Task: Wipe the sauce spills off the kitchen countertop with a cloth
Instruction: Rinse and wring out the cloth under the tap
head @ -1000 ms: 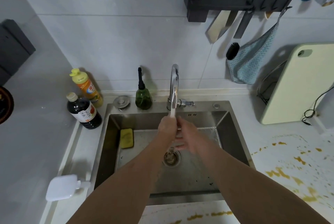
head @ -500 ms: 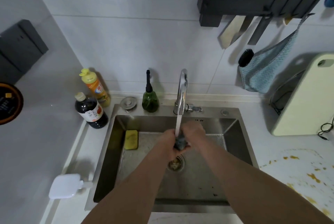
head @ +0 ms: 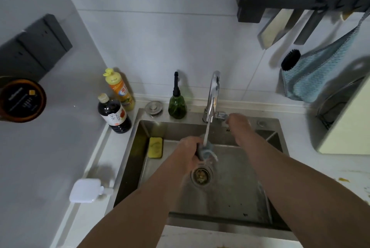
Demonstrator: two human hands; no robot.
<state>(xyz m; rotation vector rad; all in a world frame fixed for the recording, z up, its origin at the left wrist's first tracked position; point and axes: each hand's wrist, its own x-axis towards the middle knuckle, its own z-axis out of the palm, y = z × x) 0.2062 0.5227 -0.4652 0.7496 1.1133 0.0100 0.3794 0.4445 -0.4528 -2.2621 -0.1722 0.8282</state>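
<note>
The cloth is now being gripped under the running water by the left hand alone; the faucet handle is being grasped by the right hand, fingers curled, moved off the cloth.

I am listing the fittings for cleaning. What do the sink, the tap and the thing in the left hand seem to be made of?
Sink: brushed steel, it seems; dull grey sheen.
Tap: polished metal, probably chrome; mirror-like highlights.
Cloth, gripped by the left hand: soft grey-blue fabric, bunched and wet under the water; the fibre cannot be told.
</note>
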